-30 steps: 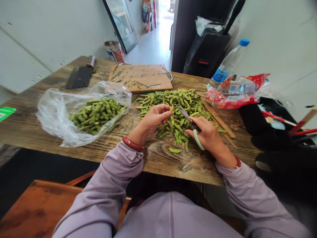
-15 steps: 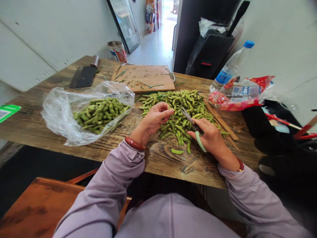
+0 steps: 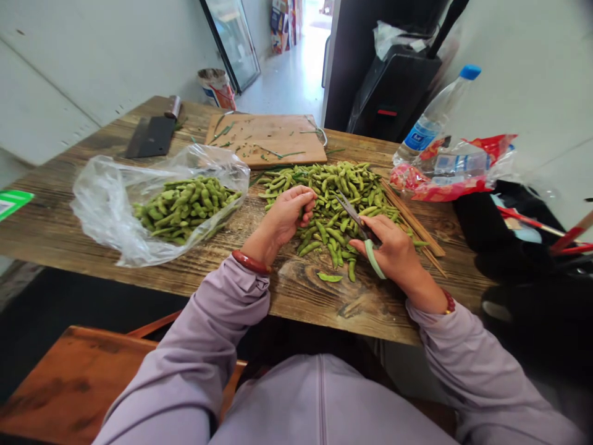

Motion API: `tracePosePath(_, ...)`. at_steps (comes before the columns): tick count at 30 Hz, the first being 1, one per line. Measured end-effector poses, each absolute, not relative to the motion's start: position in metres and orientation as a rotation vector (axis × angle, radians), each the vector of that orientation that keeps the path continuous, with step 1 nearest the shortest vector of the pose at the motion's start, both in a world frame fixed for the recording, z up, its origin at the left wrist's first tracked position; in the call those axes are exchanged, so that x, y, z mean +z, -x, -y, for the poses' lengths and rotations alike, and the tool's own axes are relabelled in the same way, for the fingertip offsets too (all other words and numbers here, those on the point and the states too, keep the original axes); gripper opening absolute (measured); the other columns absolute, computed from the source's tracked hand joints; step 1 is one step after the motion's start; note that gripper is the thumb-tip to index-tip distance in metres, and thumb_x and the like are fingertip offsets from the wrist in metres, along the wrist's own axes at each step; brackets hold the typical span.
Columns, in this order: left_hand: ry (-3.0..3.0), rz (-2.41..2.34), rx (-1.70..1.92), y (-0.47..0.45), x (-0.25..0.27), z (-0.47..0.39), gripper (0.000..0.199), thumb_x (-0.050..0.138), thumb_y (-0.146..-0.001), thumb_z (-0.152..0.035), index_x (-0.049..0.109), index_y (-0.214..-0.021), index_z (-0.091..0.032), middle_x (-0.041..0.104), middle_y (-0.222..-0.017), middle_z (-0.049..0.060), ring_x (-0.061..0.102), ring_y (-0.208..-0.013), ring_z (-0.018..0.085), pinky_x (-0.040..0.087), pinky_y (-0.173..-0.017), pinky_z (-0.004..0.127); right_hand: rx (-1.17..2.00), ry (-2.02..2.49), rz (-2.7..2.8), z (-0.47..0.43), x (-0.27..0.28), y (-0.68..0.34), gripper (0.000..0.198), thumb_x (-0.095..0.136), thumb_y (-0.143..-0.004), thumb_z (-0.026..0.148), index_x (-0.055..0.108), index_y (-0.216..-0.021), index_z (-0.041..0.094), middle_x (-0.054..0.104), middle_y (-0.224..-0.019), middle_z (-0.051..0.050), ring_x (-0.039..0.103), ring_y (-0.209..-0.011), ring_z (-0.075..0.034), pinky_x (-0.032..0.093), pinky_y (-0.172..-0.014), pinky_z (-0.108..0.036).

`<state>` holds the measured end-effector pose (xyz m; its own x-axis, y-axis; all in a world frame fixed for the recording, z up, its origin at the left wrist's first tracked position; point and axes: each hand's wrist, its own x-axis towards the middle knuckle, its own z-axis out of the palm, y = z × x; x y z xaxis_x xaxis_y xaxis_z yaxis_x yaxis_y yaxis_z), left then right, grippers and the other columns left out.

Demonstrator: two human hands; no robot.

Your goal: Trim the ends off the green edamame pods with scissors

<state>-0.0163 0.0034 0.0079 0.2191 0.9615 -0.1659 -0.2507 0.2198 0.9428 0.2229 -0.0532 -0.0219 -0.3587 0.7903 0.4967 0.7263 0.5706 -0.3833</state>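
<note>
My left hand point(image 3: 291, 213) is closed in a pinch at the left side of a heap of edamame pods point(image 3: 345, 182). A bit of green pod shows among its curled fingers, though most of it is hidden. My right hand point(image 3: 393, 247) grips a pair of scissors point(image 3: 354, 213) with pale green handles. Their blades point up and left over the heap, slightly apart at the tips. A single edamame pod point(image 3: 330, 277) lies in front of the heap. To the left, a clear plastic bag point(image 3: 104, 204) lies open with many edamame pods point(image 3: 185, 207) inside.
Behind the heap lies a wooden cutting board point(image 3: 273, 136) with green scraps. A cleaver point(image 3: 151, 136) rests at the back left. Chopsticks point(image 3: 412, 219) lie right of the heap, near a plastic bottle point(image 3: 428, 123) and a red-and-clear wrapper point(image 3: 456, 176). A wooden stool point(image 3: 69, 377) stands lower left.
My left hand has drawn slightly left, away from the scissors, and its fingers have curled more. My right hand keeps the scissors in nearly the same place. The whole view has shifted a little.
</note>
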Motion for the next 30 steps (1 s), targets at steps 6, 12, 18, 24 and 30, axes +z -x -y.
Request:
tracePosePath(6, -1.746, -1.098, 0.849, 0.009, -0.006, -0.002, 0.01, 0.059, -0.08, -0.018, 0.068, -0.084, -0.015, 0.064, -0.072, 0.0, 0.056, -0.065, 0.01, 0.045, -0.063, 0.023, 0.139, 1.202, 2.151, 0.053, -0.021, -0.222, 0.041, 0.069, -0.091, 0.037, 0.063, -0.129, 0.021, 0.07, -0.109, -0.013, 0.07, -0.097, -0.029, 0.059, -0.083, -0.043)
tracePosePath(12, -2.478, -1.162, 0.406, -0.001, -0.011, 0.01, 0.019, 0.062, -0.088, -0.028, 0.073, -0.101, -0.019, 0.073, -0.097, 0.006, 0.068, -0.093, 0.022, 0.052, -0.086, 0.037, 0.127, 1.224, 2.166, 0.054, -0.019, -0.221, 0.041, 0.068, -0.092, 0.036, 0.062, -0.129, 0.022, 0.07, -0.111, -0.012, 0.07, -0.097, -0.029, 0.058, -0.083, -0.043)
tracePosePath(18, -2.584, -1.229, 0.278, -0.003, -0.009, 0.014, 0.017, 0.056, -0.09, -0.02, 0.07, -0.101, -0.017, 0.072, -0.1, 0.009, 0.068, -0.096, 0.024, 0.053, -0.084, 0.036, 0.145, 1.209, 2.187, 0.054, -0.018, -0.221, 0.039, 0.067, -0.092, 0.036, 0.062, -0.128, 0.021, 0.07, -0.108, -0.012, 0.07, -0.094, -0.028, 0.058, -0.082, -0.043)
tracePosePath(24, -2.197, -1.177, 0.833, 0.004, -0.01, 0.001, 0.003, 0.065, -0.08, -0.013, 0.063, -0.08, -0.016, 0.063, -0.081, 0.003, 0.059, -0.08, 0.017, 0.047, -0.077, 0.03, 0.107, 1.197, 2.142, 0.051, -0.023, -0.223, 0.041, 0.068, -0.092, 0.037, 0.062, -0.128, 0.018, 0.07, -0.106, -0.013, 0.069, -0.094, -0.029, 0.058, -0.081, -0.042)
tracePosePath(30, -1.509, -0.955, 1.051, 0.009, -0.001, 0.0, 0.015, 0.073, -0.076, -0.023, 0.06, -0.078, -0.015, 0.058, -0.074, -0.001, 0.05, -0.067, 0.009, 0.04, -0.063, 0.022, 0.132, 1.213, 2.121, 0.05, -0.022, -0.224, 0.044, 0.071, -0.09, 0.037, 0.062, -0.129, 0.019, 0.069, -0.108, -0.013, 0.069, -0.09, -0.028, 0.059, -0.078, -0.042)
